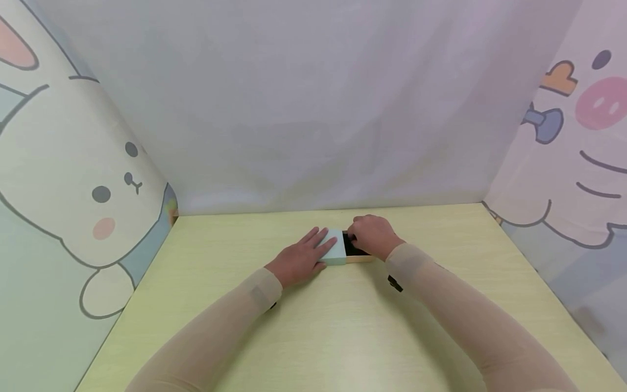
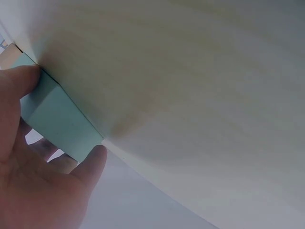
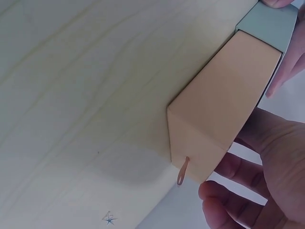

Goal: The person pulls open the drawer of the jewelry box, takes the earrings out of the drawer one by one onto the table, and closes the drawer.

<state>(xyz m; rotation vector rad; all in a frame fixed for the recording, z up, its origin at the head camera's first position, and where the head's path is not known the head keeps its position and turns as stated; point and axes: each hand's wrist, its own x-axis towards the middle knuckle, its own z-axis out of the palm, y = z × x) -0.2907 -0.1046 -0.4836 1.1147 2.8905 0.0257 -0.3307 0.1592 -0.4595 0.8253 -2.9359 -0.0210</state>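
Note:
A mint-green box sleeve lies on the table with its peach drawer pulled partway out to the right. The drawer's inside is black, and a small ribbon loop hangs from its end. My left hand rests on the sleeve, fingers spread and fairly straight on its top, thumb at the near side. In the left wrist view another finger touches the sleeve's end. My right hand is over the drawer with curled fingers reaching past its rim. The fingertips inside are hidden, so whether they hold anything does not show.
The pale wood table spreads around the box. A plain light curtain hangs behind it, with cartoon-printed cloth at the left and more at the right. A small star mark shows in the right wrist view.

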